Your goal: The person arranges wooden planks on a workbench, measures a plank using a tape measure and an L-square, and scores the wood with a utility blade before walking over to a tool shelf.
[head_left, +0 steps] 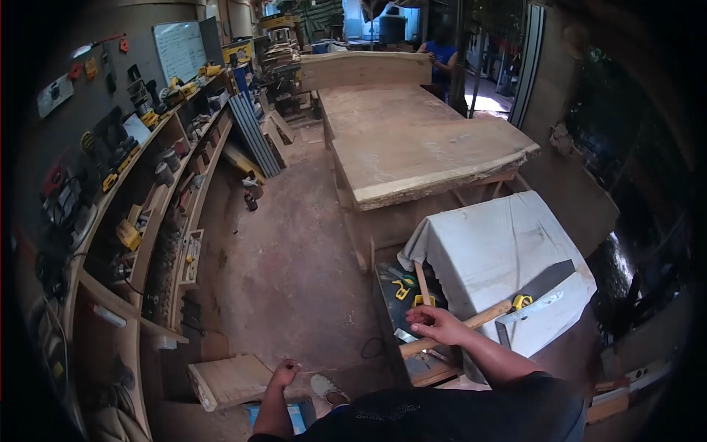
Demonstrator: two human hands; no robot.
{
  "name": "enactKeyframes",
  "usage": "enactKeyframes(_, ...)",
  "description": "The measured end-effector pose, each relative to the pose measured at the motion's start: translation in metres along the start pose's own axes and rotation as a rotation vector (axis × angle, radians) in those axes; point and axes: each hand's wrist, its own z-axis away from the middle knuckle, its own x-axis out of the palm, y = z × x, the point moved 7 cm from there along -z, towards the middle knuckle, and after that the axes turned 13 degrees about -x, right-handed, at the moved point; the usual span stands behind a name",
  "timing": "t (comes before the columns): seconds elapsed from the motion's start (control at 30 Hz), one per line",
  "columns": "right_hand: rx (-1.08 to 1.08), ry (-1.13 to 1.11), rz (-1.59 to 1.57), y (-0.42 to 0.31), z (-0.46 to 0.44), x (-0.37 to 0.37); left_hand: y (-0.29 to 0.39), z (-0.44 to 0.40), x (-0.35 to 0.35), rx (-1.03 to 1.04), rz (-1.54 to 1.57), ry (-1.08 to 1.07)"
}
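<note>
My right hand [436, 325] is held above a shallow tool tray [387, 295], its fingers loosely bent and apart, with nothing visible in them. Below it a round wooden bar [486, 315] runs at a slant. A yellow-and-black tool [403, 287] lies in the tray. Beside the hand, a white cloth [490, 243] drapes over a box-like shape. On the cloth lie a yellow tape measure [521, 303] and a metal square [541, 302]. My left hand [287, 372] hangs low near a thick wood block [232, 379], loosely curled and apparently holding nothing.
A big wooden slab [434, 151] on supports fills the centre. Behind it a person in a blue top [442, 55] stands by an upright board [368, 71]. Shelves [158, 199] with tools line the left wall. A dark bottle [250, 200] stands on the floor [294, 258].
</note>
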Motion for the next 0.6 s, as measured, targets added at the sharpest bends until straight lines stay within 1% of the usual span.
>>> enactKeyframes(0.03,0.005,0.023,-0.003,0.001,-0.026,0.015,-0.029,-0.036,-0.011,0.026,-0.021,-0.015)
enactKeyframes(0.1,0.055,-0.027,0.060,0.000,-0.073,0.041,-0.054,-0.046,-0.045,-0.111,-0.046,-0.029)
enactKeyframes(0.17,0.103,-0.082,0.153,-0.019,-0.119,0.062,-0.077,-0.049,-0.075,-0.304,-0.146,-0.209)
enactKeyframes(0.2,0.098,-0.037,0.134,-0.019,-0.140,0.067,-0.083,-0.052,-0.093,-0.305,-0.158,-0.214)
enactKeyframes(0.27,0.085,0.027,0.117,-0.004,-0.174,0.071,-0.100,-0.056,-0.123,-0.426,-0.284,-0.234)
enactKeyframes(0.3,0.117,0.079,0.106,0.006,-0.186,0.072,-0.102,-0.062,-0.137,-0.430,-0.289,-0.234)
enactKeyframes(0.37,0.168,0.120,0.105,0.015,-0.203,0.076,-0.103,-0.070,-0.163,-0.421,-0.153,-0.237)
enactKeyframes(0.4,0.151,0.129,0.079,0.024,-0.210,0.078,-0.102,-0.075,-0.174,-0.437,-0.114,-0.215)
enactKeyframes(0.43,0.169,0.169,0.091,0.035,-0.214,0.078,-0.098,-0.086,-0.182,-0.454,-0.181,-0.275)
enactKeyframes(0.47,0.221,0.168,0.084,0.043,-0.222,0.075,-0.069,-0.115,-0.187,-0.391,-0.162,-0.257)
enactKeyframes(0.5,0.291,0.168,0.065,0.050,-0.224,0.074,-0.056,-0.131,-0.193,-0.322,-0.152,-0.214)
enactKeyframes(0.53,0.298,0.250,-0.046,0.058,-0.227,0.073,-0.065,-0.124,-0.208,-0.304,-0.165,-0.180)
enactKeyframes(0.57,0.293,0.259,0.004,0.064,-0.230,0.068,-0.066,-0.129,-0.219,-0.320,-0.180,-0.180)
enactKeyframes(0.6,0.324,0.349,-0.050,0.068,-0.234,0.060,-0.052,-0.146,-0.225,-0.325,-0.154,-0.167)
